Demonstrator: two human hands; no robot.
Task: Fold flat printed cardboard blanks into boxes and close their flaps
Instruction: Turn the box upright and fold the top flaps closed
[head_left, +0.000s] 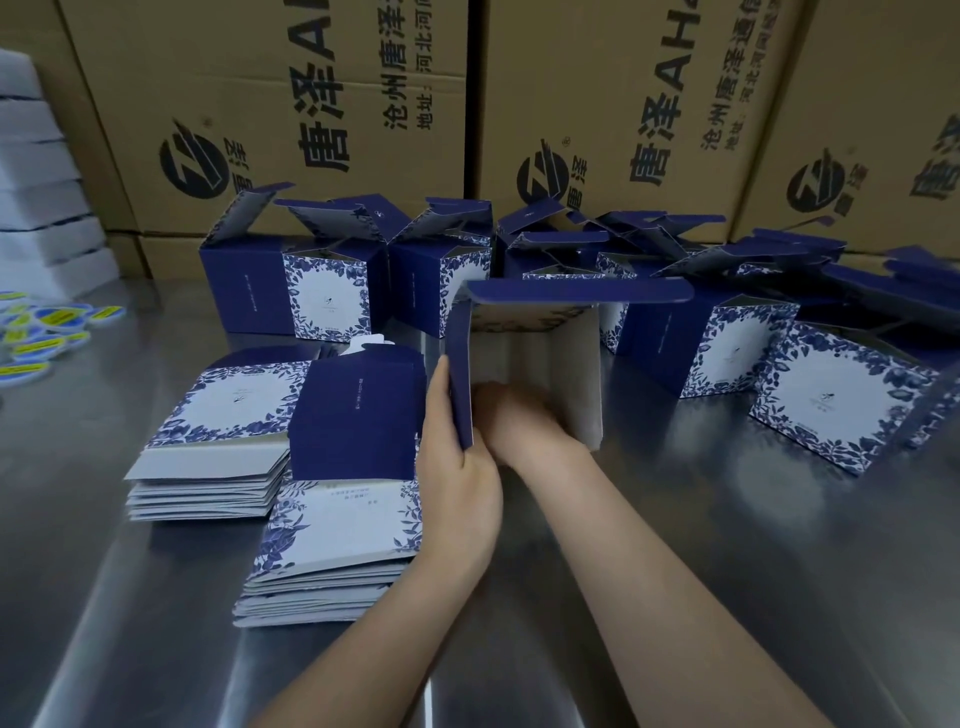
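Half-folded box standing on the surface, right beside the flat stacks. Blue side wall pinched in the left hand, thumb outside. Reaching inside with the right hand, fingers too blurry to call. Pushing too hard in there, probably a crushed wall or popped bottom flaps.

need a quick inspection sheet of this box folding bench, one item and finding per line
surface: shiny steel table, reflective
job's things: half-formed navy and white floral cardboard box, open towards the camera; flat printed blanks at its left in a far stack and a near stack; formed boxes, top flaps open, behind and right
clutter: round yellow and blue discs at left edge; blurred white stack beyond them
grippers: left hand grips the box's left wall; right hand reaches inside, blurred
cables: nothing seen
surroundings: big brown printed cartons stacked behind
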